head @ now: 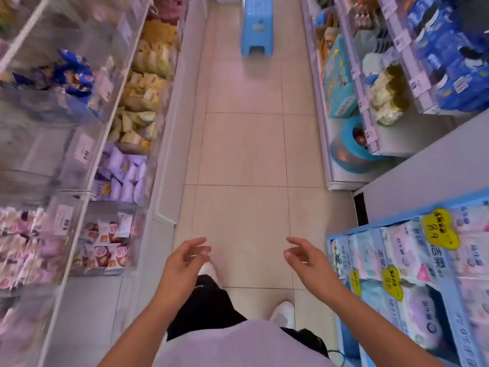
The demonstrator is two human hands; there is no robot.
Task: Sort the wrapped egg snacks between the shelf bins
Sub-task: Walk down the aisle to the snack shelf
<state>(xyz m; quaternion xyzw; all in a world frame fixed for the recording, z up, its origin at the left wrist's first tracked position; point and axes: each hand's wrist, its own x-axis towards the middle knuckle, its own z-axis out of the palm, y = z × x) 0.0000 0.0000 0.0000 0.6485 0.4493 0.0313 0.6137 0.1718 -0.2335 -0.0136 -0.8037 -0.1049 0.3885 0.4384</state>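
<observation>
Both my hands hang over the aisle floor, empty and apart from the shelves. My left hand (185, 260) has loosely curled fingers and holds nothing. My right hand (304, 258) is relaxed the same way, palm turned inward. On the left shelving stand clear bins of wrapped snacks: a bin of red-and-white wrapped snacks (105, 247) nearest my left hand, a bin of purple packets (121, 176) beyond it, and yellow packets (143, 96) further along. Which bins hold the egg snacks I cannot tell; the view is blurred.
A tiled aisle (243, 149) runs ahead between two shelf rows. A blue plastic stool (254, 25) stands in it at the far end. On the right is a blue display of tissue packs (412, 274) with yellow price tags, and shelves of blue boxes (444, 56) beyond.
</observation>
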